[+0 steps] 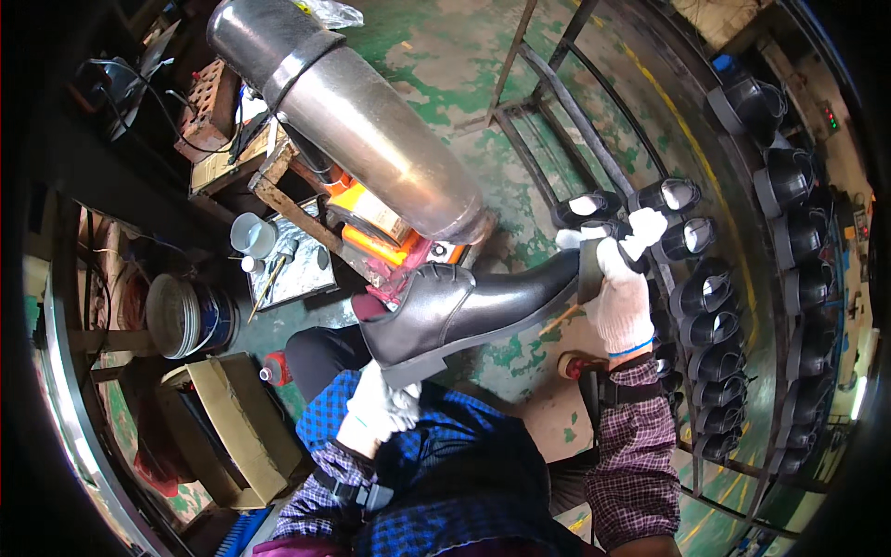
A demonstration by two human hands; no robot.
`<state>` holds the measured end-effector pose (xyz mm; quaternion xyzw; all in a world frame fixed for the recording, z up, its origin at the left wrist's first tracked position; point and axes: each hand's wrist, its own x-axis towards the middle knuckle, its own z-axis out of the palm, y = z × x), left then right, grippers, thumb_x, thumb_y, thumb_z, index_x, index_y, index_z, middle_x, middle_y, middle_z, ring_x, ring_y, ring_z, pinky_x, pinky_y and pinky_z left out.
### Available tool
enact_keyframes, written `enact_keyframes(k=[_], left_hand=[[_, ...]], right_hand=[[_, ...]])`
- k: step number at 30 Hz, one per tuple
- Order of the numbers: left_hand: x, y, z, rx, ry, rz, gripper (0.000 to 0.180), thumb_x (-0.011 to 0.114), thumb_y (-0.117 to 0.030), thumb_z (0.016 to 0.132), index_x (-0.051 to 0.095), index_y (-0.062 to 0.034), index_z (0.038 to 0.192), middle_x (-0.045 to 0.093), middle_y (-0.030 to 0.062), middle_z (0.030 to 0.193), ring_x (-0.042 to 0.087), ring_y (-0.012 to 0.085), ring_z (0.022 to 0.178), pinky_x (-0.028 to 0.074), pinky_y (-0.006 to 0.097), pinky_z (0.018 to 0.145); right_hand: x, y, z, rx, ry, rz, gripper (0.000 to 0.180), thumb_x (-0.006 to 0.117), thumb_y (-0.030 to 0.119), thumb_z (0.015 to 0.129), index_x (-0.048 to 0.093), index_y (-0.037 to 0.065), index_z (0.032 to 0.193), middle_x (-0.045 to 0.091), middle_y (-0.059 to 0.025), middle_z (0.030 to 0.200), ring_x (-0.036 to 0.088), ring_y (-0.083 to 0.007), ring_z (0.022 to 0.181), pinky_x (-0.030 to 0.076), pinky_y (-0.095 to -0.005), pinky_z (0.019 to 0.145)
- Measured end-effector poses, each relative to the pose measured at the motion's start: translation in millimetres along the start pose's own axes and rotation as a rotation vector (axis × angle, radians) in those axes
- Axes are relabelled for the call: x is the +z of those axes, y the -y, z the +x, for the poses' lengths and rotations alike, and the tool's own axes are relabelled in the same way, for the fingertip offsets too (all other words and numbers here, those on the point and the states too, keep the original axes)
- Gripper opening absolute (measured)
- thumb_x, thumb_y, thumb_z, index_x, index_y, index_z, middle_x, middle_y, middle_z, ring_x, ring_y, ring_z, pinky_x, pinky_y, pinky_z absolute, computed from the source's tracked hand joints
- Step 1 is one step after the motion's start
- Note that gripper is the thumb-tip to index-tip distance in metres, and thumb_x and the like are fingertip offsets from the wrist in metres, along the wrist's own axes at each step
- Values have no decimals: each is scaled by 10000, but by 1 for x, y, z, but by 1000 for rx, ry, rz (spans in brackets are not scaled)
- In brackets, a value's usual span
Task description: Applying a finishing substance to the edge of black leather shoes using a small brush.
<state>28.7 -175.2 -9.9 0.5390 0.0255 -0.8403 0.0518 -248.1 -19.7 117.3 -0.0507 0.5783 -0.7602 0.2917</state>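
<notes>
A glossy black leather lace-up shoe [455, 311] lies across the space in front of me, its heel to the left and its toe to the right. My left hand [382, 406], in a white knit glove, is closed at the heel and holds the shoe from below; part of its grip is hidden. At the toe end, my right hand [624, 297], also in a white glove, is closed on a dark grey flat piece [591, 269]. That piece meets the tip of the toe; its exact kind cannot be made out.
Beyond the shoe leans a large metal cylinder [371, 121]. Several black shoes [705, 288] stand on racks at right. To the left are a white bucket [181, 316], a cardboard box [243, 427], a plastic cup [253, 236] and a perforated brick [206, 107].
</notes>
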Motion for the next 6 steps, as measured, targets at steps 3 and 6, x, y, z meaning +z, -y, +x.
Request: enact_keyframes(k=[3,6], left_hand=[[-3,18,-17,-346,400,39,331,425,-336,991,582,-58,902,504,35,537,416,126,378,346,253,338],[8,22,-2,-287,553,131,467,415,-341,996,566,-5,1284,550,55,569,428,127,385,371,304,339]], right_hand=[[1,-5,24,-508,34,-587,274,439,157,1033,603,-30,1149,661,-130,1054,620,-204,1001,487,-312,912],[-7,4,73,-321,131,-346,455,544,143,998,360,86,1411,648,-177,1125,621,-241,1051,486,-340,969]])
